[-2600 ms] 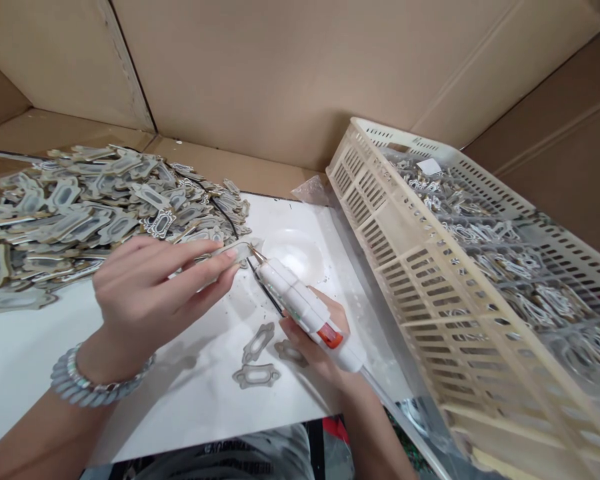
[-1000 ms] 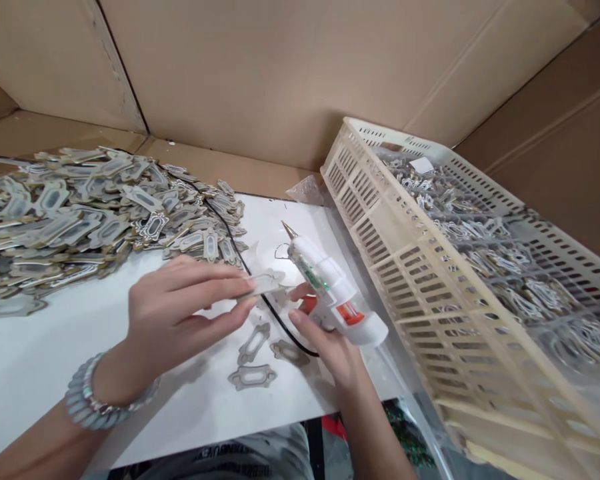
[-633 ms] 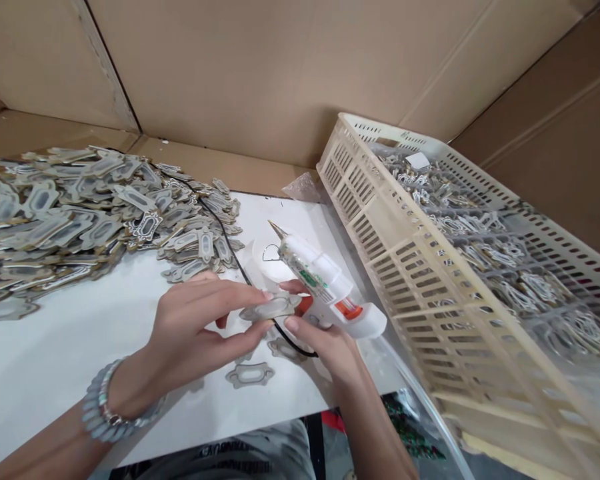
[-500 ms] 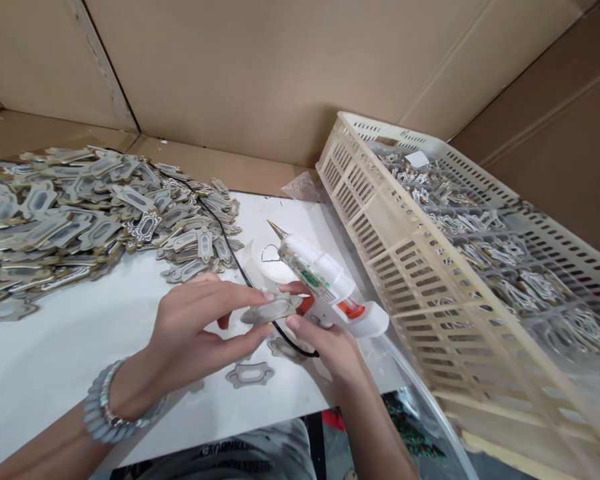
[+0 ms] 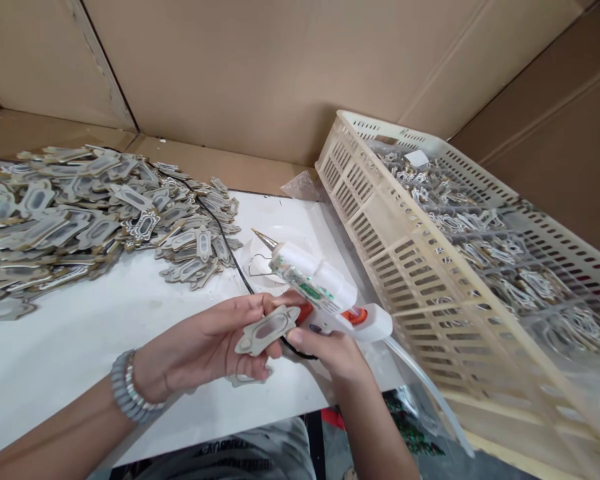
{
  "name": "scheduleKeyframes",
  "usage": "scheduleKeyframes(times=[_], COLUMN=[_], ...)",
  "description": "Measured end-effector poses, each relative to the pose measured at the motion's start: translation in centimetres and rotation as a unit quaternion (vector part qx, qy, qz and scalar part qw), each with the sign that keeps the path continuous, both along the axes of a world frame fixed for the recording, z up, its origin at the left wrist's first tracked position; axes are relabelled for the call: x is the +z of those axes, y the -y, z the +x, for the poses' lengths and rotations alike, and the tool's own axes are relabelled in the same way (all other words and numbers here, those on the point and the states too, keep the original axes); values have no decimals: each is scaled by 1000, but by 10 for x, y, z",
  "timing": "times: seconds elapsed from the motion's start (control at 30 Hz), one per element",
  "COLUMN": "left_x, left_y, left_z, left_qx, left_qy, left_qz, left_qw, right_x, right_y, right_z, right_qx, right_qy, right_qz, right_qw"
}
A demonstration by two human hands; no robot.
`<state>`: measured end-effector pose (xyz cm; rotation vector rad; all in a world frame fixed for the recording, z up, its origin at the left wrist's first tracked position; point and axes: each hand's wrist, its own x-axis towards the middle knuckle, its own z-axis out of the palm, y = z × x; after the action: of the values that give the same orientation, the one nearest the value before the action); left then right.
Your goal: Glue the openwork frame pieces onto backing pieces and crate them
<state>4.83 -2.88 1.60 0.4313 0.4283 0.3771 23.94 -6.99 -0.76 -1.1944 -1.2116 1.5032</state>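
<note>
My left hand point(image 5: 215, 343) is turned palm up and pinches a flat grey frame-shaped piece point(image 5: 266, 330) with a gold edge, held above the white table point(image 5: 80, 333). My right hand point(image 5: 330, 347) grips a white glue gun point(image 5: 320, 293) with an orange trigger; its brass nozzle points up and left, away from the piece. A finger of that hand touches the piece's right end. Another loose piece point(image 5: 245, 380) peeks out on the table beneath my left hand.
A big heap of similar pieces point(image 5: 80, 207) covers the table's left rear. A black cord point(image 5: 225, 243) runs from the heap to the gun. A cream slotted plastic crate point(image 5: 430, 267) full of pieces stands tilted at the right. Cardboard walls point(image 5: 280, 67) close the back.
The glue gun has left the piece and swung up. My left hand has rolled palm up and drawn the piece toward me; it now covers most of the loose pieces on the table.
</note>
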Motion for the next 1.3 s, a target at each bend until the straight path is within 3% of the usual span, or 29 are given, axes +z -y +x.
scheduleKeyframes(times=[0.13, 0.2, 0.27, 0.33, 0.43, 0.53, 0.6, 0.67, 0.77, 1.3], left_x=[0, 3, 6, 9, 10, 12, 13, 15, 17, 20], left_y=[-3, -9, -16, -24, -30, -30, -28, -26, -25, -20], left_z=[-1, -5, -12, -21, -34, -38, -37, -35, -33, -32], left_qx=[19, 68, 151, 255, 402, 466, 472, 471, 468, 464], left_qy=[9, -30, -106, -192, -271, -296, -299, -291, -280, -304], left_qz=[26, 100, 213, 331, 450, 529, 567, 582, 580, 585], left_qw=[999, 992, 959, 888, 750, 645, 606, 596, 605, 592], right_x=[2, 4, 6, 8, 13, 19, 20, 20, 18, 14], right_y=[2, 2, 1, 0, -1, -2, -4, -5, -5, 0], right_z=[0, 1, 3, 4, 3, -2, -5, -7, -8, -10], right_qx=[-41, -66, -88, -88, -41, -6, 3, 5, -2, -20], right_qy=[3, 19, 43, 54, 78, 126, 139, 139, 141, 121], right_qz=[6, 35, 87, 124, 124, 156, 186, 201, 208, 144], right_qw=[999, 997, 991, 987, 988, 980, 973, 970, 968, 982])
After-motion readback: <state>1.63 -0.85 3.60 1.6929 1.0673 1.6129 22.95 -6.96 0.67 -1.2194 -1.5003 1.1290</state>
